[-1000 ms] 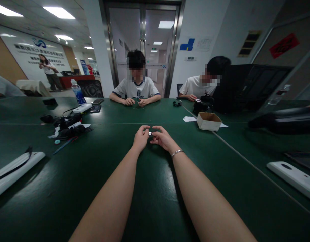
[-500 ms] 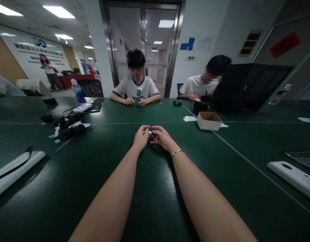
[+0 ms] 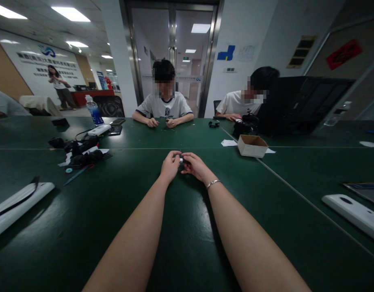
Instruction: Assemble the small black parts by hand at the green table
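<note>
Between the left hand point(image 3: 169, 168) and the right hand point(image 3: 199, 167), a small shiny piece point(image 3: 181, 160) lies pinched at the left fingertips; the right fingers curl close at its other side, their hold on it impossible to tell. Control likely favours a steady left pinch, with right fingertips level, low over the green table point(image 3: 183, 235).

A head-worn camera looks forward and down over a glossy dark-green tabletop point(image 3: 187, 247), facing steel-framed glass doors point(image 3: 172, 38) beyond.
</note>
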The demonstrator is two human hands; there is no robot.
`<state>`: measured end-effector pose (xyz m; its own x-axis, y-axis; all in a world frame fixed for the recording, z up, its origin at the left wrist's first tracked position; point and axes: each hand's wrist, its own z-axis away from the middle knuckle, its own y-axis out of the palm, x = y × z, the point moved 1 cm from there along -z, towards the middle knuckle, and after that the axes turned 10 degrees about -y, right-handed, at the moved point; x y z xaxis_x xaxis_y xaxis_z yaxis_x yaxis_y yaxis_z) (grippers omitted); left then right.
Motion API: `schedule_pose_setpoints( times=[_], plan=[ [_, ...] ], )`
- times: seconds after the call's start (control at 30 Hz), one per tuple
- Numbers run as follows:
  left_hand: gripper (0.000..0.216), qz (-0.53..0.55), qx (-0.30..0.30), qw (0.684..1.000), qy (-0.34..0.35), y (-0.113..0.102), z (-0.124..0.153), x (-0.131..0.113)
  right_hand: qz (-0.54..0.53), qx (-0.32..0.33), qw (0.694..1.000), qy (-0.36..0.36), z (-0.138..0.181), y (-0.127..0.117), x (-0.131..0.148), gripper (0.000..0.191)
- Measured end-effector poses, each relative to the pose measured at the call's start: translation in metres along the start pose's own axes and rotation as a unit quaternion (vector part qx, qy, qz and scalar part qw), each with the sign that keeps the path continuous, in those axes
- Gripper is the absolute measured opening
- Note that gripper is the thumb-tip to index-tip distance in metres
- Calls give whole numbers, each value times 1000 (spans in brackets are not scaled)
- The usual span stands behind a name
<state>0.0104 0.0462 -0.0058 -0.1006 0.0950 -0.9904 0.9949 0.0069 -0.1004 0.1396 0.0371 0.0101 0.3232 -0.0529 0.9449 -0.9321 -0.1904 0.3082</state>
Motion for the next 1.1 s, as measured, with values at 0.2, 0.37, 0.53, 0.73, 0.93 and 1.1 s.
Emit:
schedule_pose_setpoints(
  times=[0.2, 0.37, 0.53, 0.73, 0.93, 1.1],
  plan=[
    [20, 5, 3, 1000, 2, 0, -2, 2, -8, -5, 1000, 3, 0, -1, 1, 20],
    [19, 1, -3, 1000, -4, 1, -1, 1, -15, 1, 1000, -1, 0, -1, 0, 24],
    [20, -15, -9, 1000, -4, 0, 0, 0, -19, 4, 1000, -4, 0, -3, -1, 27],
    [19, -6, -12, 1000, 12, -1, -3, 2, -19, -3, 1000, 1, 1, -2, 0, 26],
    [31, 65, 37, 997, -23, -2, -5, -4, -15, 17, 1000, 5, 1, -2, 1, 22],
    [25, 49, 41, 998, -11, -4, 0, -7, 25, 51, 998, 1, -1, -2, -5, 22]
  ],
)
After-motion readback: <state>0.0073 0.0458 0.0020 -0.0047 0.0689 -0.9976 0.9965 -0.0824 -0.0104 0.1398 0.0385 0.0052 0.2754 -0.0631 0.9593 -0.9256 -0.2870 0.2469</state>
